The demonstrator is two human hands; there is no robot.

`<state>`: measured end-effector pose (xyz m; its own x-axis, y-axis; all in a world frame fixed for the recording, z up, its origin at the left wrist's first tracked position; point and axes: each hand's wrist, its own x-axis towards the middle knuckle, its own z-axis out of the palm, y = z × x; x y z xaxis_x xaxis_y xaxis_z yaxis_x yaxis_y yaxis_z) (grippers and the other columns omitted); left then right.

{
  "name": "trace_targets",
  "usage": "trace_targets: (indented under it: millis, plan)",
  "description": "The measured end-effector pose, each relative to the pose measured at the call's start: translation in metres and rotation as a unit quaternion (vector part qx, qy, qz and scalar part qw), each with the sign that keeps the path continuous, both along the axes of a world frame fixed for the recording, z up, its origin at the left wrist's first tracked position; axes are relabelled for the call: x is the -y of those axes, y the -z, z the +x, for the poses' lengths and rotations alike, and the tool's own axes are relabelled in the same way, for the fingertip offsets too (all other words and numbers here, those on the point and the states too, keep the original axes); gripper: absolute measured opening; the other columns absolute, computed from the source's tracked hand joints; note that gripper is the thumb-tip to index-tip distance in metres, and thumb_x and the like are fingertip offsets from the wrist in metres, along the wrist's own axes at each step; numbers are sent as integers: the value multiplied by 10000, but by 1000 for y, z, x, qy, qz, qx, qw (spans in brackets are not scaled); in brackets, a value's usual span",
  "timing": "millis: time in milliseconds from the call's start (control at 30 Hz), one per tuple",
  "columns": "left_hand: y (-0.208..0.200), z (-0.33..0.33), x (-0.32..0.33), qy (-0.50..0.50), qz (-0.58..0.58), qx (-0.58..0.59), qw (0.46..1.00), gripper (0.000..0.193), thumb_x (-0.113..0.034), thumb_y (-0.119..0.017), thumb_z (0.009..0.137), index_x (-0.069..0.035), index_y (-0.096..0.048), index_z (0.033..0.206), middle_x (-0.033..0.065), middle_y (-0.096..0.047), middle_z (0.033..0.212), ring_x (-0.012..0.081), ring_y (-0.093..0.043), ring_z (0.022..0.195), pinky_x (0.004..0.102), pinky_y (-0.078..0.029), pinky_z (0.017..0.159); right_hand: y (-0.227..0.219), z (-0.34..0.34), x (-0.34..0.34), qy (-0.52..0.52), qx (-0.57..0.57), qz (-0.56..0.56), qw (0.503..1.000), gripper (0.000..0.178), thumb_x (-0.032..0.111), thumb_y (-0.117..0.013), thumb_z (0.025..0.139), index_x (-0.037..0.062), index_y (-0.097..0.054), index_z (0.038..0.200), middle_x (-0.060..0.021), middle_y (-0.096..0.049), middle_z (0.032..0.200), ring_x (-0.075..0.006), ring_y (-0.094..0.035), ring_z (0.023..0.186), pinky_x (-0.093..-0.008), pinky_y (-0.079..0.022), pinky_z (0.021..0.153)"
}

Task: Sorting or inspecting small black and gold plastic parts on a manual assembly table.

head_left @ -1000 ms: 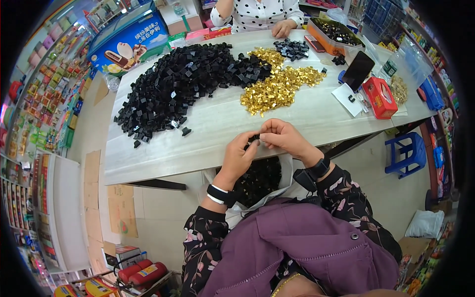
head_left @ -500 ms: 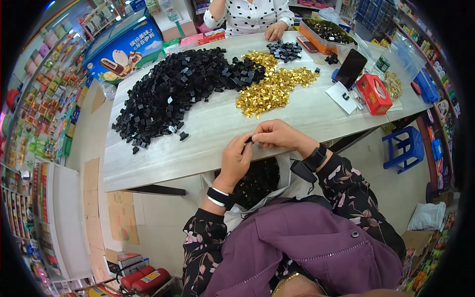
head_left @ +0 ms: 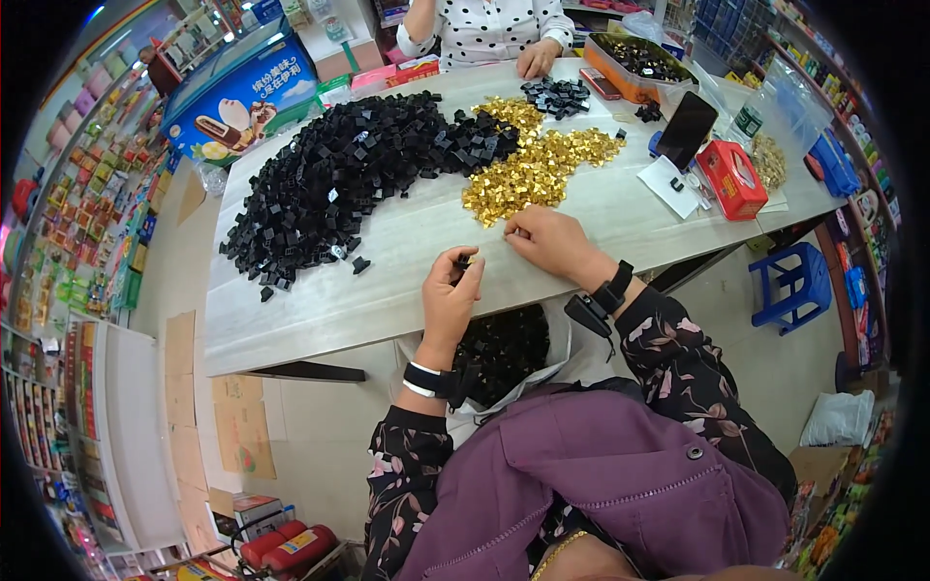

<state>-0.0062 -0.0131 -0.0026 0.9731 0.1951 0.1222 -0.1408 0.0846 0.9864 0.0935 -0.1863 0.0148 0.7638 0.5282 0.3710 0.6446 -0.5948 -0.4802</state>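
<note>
My left hand [head_left: 449,295] is just above the table's near edge, its thumb and fingers pinching a small black plastic piece [head_left: 462,262] with a speck of gold at its end. Farther right, my right hand [head_left: 550,240] rests low over the tabletop with its fingers curled in, close to the near side of a heap of small gold pieces [head_left: 528,174]. Whatever its fingertips hold, if anything, is hidden. A large mound of black plastic pieces [head_left: 349,160] spreads left of the gold heap. Below the edge, an open white bag [head_left: 560,339] holds many black pieces.
Across the table [head_left: 300,324], another person's hand [head_left: 539,58] lies by a small dark pile [head_left: 555,99]. An orange-sided container [head_left: 620,82], a propped phone [head_left: 686,134] and a red box [head_left: 731,181] stand at the right. A blue stool [head_left: 791,286] is beyond.
My hands have parted. The right moved up and slightly right toward the gold heap; the left dropped back a little to the left, keeping the black piece.
</note>
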Motion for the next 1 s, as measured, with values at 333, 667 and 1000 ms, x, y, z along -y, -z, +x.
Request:
trace_targets:
  millis: [333, 667, 1000]
  plan:
    - [3, -1, 7, -30, -6, 63, 998, 223, -83, -553, 891, -13, -536, 1102, 63, -627, 907, 60, -519, 628, 184, -439, 532, -1, -1, -1, -29, 4, -22, 999, 152, 227, -634, 763, 95, -634, 839, -56, -595, 732, -221, -592, 671, -336, -474, 596]
    - [-3, -4, 13, 13, 75, 26, 997, 216, -62, -510, 882, -22, -547, 1092, 37, -635, 862, 52, -532, 623, 209, -454, 551, -13, -24, -11, -136, -441, 304, 834, 181, 212, -662, 825, 45, -627, 884, 23, -601, 749, -40, -531, 649, -204, -433, 575]
    - [-3, -4, 13, 4, 127, 23, 992, 221, -59, -529, 871, -23, -564, 1086, 27, -634, 794, 52, -526, 583, 210, -445, 539, -8, -28, -10, -116, -470, 335, 808, 171, 213, -635, 853, 49, -616, 898, 24, -589, 748, -36, -522, 650, -179, -420, 579]
